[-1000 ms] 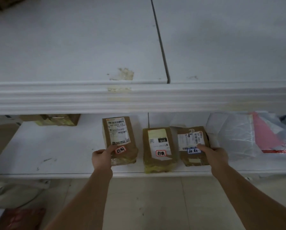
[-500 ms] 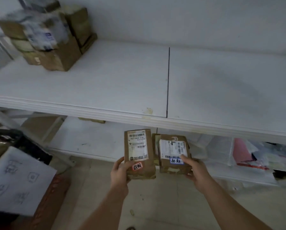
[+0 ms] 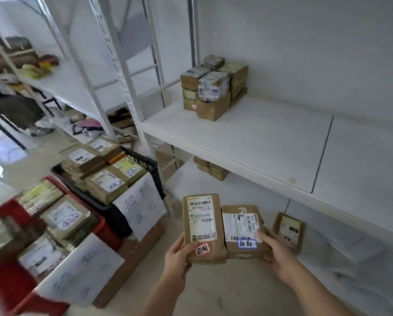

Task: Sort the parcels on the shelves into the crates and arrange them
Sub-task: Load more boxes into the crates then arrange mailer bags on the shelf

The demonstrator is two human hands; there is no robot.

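**White shelving, two crates, a parcel in each hand**

White metal shelving along a pale wall, filling the right and back of the view; tan floor below. Further racks to the left, cluttered and blurred, with a person partly visible at the far left edge.

On the upper shelf board, near its left end, a stack of brown boxes, several taped, piled a few high. On the lower shelf, a small brown box pair toward the back left, and one opened carton just right of the held parcels.

On the floor to the left, a black crate heaped with labelled brown parcels, a white handwritten paper sign hanging on its near side. Beside it, nearer the camera, a red crate likewise full of parcels, with a second white sign across its front; writing there too blurred to read.

Low centre, above the floor and in front of the lower shelf: left hand curled round the bottom of a tall brown parcel bearing an orange-edged sticker. Right hand gripping the lower right side of a squatter brown parcel with a blue-edged sticker. Both parcels label-up, side edges touching or nearly so.
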